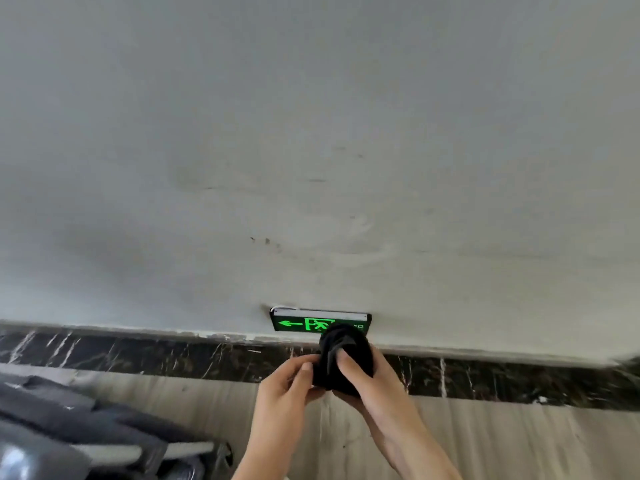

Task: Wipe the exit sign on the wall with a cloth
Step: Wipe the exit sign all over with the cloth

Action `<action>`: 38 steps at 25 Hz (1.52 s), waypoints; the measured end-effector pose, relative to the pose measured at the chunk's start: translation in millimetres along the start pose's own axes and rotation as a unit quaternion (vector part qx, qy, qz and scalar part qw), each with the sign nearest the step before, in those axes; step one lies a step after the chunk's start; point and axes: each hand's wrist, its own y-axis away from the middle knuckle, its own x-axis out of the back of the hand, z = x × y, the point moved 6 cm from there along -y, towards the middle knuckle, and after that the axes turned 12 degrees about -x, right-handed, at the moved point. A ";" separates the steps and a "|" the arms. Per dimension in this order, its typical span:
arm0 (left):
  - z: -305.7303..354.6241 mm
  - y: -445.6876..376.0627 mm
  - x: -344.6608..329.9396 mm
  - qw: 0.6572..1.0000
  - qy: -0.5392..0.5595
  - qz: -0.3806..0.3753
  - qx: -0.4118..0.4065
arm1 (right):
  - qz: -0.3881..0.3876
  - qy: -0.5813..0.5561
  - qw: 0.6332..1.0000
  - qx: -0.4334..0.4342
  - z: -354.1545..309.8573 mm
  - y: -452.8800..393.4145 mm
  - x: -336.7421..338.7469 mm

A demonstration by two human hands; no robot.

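A green lit exit sign [301, 322] with a left arrow and a running figure is fixed low on the grey wall, just above the skirting. A bunched black cloth [346, 355] hangs in front of the sign's right end and hides part of it. My right hand [370, 379] grips the cloth from the right, thumb on its front. My left hand [287, 386] pinches its left edge. Both hands sit just below the sign; I cannot tell whether the cloth touches it.
A dark marble skirting band [138, 351] runs along the wall's foot, with pale wood-look floor [485, 441] below. A grey padded object with a metal frame [86, 431] fills the lower left corner. The grey wall [311, 150] above shows smudges.
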 end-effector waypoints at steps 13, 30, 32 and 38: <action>-211.2 -113.5 -33.6 0.997 0.064 -0.017 0.043 | 0.021 -0.022 0.999 -0.033 125.9 -221.7 41.1; -198.2 -247.9 -16.4 0.574 -0.467 0.151 -0.655 | 0.048 -0.042 0.991 0.116 205.1 -384.6 90.4; -177.1 -257.4 -17.9 0.494 -0.501 0.151 -0.694 | 0.080 0.010 0.987 0.139 200.1 -379.9 88.1; -143.1 -289.7 -38.0 0.300 -0.561 0.091 -0.766 | 0.232 0.231 0.885 0.332 165.6 -353.0 54.1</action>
